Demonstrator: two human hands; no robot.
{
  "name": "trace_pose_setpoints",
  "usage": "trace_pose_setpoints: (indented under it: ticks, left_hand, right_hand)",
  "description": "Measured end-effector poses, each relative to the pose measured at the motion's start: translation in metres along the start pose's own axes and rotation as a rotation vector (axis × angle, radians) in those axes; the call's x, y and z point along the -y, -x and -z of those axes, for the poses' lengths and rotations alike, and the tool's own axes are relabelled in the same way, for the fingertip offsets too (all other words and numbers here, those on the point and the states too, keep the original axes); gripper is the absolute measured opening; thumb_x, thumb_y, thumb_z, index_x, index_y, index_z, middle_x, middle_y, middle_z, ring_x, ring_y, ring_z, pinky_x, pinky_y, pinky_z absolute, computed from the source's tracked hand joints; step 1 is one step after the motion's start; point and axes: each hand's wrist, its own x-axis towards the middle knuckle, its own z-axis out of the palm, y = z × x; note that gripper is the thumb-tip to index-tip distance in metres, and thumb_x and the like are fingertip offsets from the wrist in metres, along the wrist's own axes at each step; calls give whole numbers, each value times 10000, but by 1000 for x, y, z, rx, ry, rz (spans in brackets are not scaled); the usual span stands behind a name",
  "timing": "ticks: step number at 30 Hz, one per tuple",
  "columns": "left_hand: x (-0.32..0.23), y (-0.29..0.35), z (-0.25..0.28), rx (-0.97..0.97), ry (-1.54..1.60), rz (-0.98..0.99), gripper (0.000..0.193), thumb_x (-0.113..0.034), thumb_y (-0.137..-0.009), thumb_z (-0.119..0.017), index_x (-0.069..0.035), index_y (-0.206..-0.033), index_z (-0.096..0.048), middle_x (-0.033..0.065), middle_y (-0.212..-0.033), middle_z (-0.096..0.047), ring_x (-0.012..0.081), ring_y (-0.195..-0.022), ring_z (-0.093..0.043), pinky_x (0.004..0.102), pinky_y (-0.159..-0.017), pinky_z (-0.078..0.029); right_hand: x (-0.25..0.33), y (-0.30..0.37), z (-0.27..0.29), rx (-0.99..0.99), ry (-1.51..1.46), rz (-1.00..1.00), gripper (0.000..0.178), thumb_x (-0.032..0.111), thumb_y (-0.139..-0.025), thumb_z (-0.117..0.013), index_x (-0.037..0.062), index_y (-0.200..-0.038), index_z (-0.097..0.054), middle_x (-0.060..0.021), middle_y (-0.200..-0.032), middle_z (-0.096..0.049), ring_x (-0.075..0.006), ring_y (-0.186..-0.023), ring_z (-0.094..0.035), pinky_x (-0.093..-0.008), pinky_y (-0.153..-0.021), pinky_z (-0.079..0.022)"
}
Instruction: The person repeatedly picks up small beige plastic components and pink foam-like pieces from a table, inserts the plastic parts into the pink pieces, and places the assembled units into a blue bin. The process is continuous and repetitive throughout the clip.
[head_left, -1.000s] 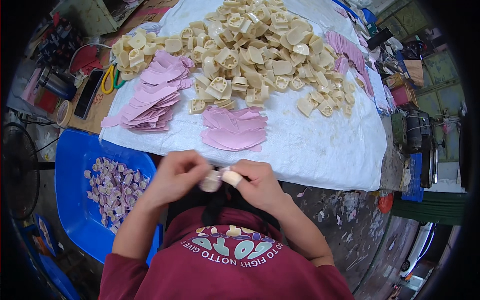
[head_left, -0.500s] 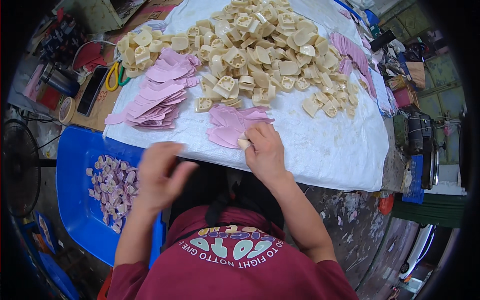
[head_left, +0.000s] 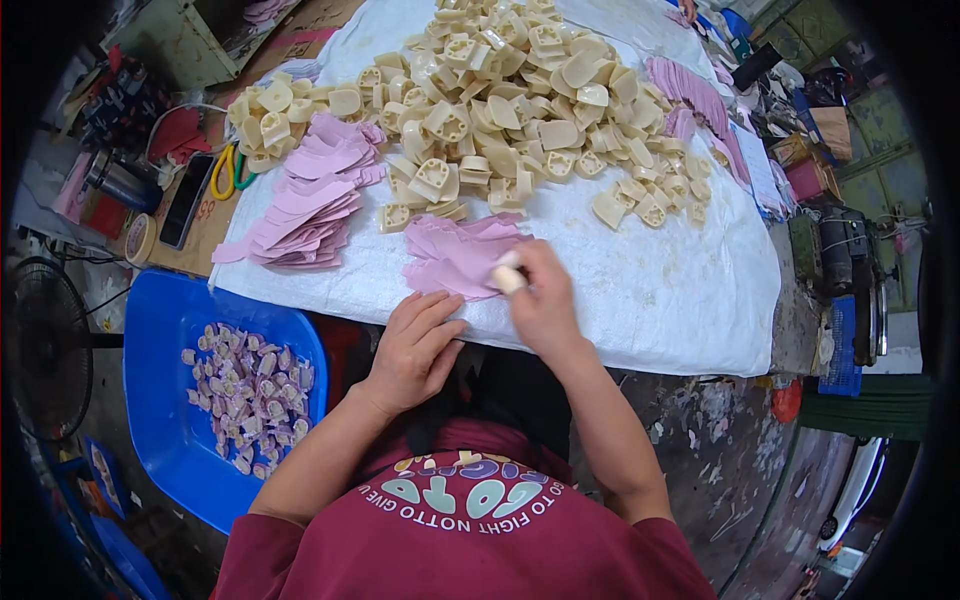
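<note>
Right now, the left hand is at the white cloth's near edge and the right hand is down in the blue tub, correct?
Not quite: the right hand is at the right end of the small pink stack, not in the blue tub, as the head view shows. The left hand is at the white cloth's near edge.

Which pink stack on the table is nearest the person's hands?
The front middle stack: left hand at its near edge, right hand at its right end. The left stack and far right stack lie farther away.
</note>
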Motion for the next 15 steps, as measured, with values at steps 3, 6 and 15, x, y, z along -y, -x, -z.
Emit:
trace_pose_setpoints:
  ticks: [3,6,15]
  left_hand:
    - [-3,-7,6,-84,205,139,305,-14,-737,-701,-25,-1034,-635,151,-1163,-613,304,-1090,-575,390,-942,-437]
    - [-1,-12,6,-286,409,317,310,2,-740,-697,-27,-1045,-649,139,-1059,-628,251,-983,-598,330,-844,-471]
    - [-23,-30,18,-70,-62,123,514,-103,-690,-781,-40,-1169,-605,157,-1153,-544,296,-1079,-522,392,-930,-407]
  right_hand:
    - [-1,6,41,-381,-406,-250,80,-6,-830,-595,2,-908,-579,-36,-870,-561,-138,-766,-542,-282,-705,-457]
    - [9,11,62,-560,-383,-231,85,-20,-813,-608,2,-892,-586,-81,-899,-583,-174,-779,-576,-287,-700,-466]
    - [36,3,30,-227,158,214,190,-22,-731,-695,-8,-882,-580,-160,-937,-601,-322,-803,-606,-366,-685,-502]
